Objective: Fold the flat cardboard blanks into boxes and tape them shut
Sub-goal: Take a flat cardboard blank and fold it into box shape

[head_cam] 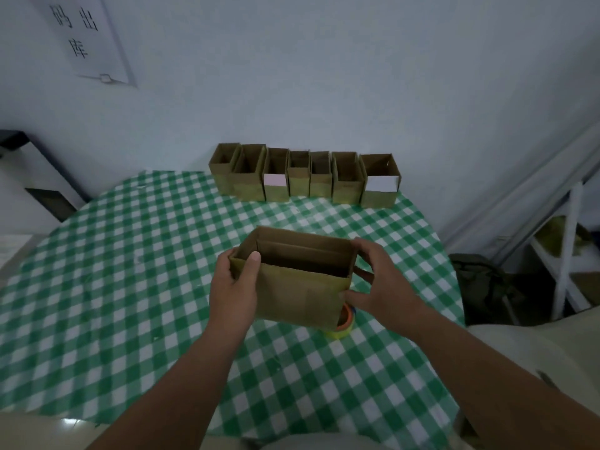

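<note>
Left hand (235, 280) and right hand (378, 280) both gripping open brown cardboard box (298, 290); risk of crushing thin walls, or knocking yellow tape roll (342, 326) beneath.

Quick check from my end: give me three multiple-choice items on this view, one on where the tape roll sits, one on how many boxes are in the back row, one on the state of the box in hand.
1. Where is the tape roll?
A. In the back row
B. Under the held box's right corner
C. On the shelf

2. How many boxes are in the back row?
A. Five
B. Seven
C. Nine

3. The held box's top is:
A. Open
B. Taped shut
C. Crushed flat

Answers:
1 B: the tape roll peeks out below the held box.
2 B: seven stand in the back row.
3 A: its inside shows, left hand and right hand gripping its ends.
</note>
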